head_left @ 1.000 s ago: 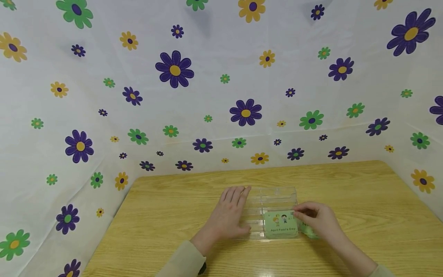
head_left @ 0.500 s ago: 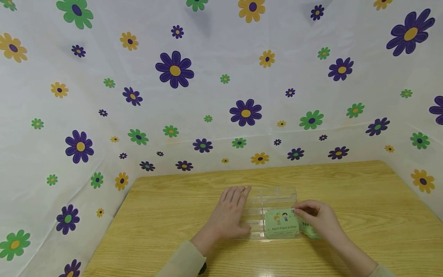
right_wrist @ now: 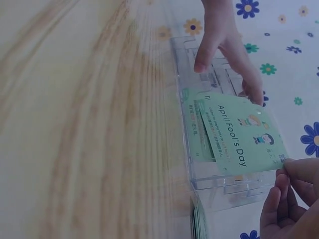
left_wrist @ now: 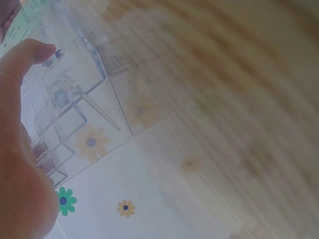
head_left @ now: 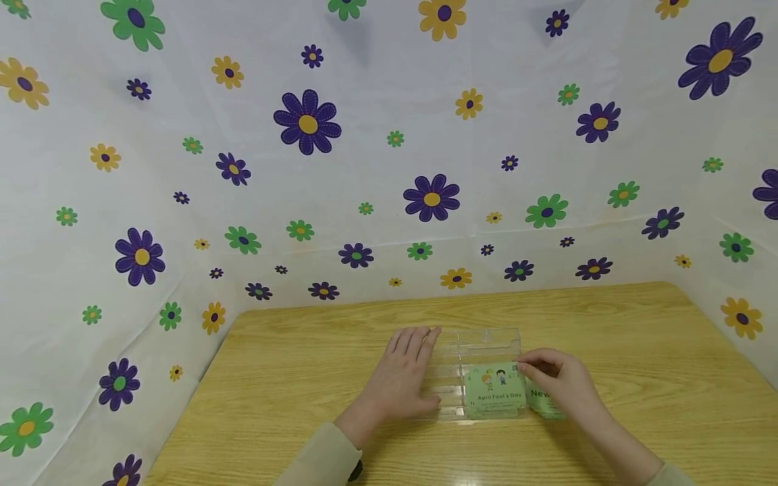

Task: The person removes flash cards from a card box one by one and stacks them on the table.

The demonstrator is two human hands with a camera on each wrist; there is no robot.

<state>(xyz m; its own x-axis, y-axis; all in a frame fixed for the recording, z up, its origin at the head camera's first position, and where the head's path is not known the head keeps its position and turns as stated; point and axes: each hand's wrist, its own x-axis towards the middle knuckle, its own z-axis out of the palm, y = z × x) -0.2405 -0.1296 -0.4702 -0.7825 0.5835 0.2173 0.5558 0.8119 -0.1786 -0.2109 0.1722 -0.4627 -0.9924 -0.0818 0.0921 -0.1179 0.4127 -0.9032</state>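
A clear plastic card holder (head_left: 489, 339) with stepped compartments stands on the table. My left hand (head_left: 398, 385) grips its left part, thumb at the front side and fingers over the back; in the left wrist view the thumb (left_wrist: 30, 55) lies against the clear wall. Between thumb and fingertips my right hand (head_left: 562, 378) pinches the upper right corner of a green card (head_left: 495, 385) printed "April Fool's Day". In the right wrist view this card (right_wrist: 244, 132) leans in the holder, in front of another green card (right_wrist: 202, 142). More green cards (head_left: 543, 403), marked "New", sit right of it, partly behind the right hand.
The wood-grain table (head_left: 292, 378) extends around the holder. A white cloth with printed flowers (head_left: 365, 162) closes in the back and both sides.
The right hand has lifted slightly, and the April Fool's Day card has risen a little with it. More of the "New" card shows. My left hand and the holder stay put.
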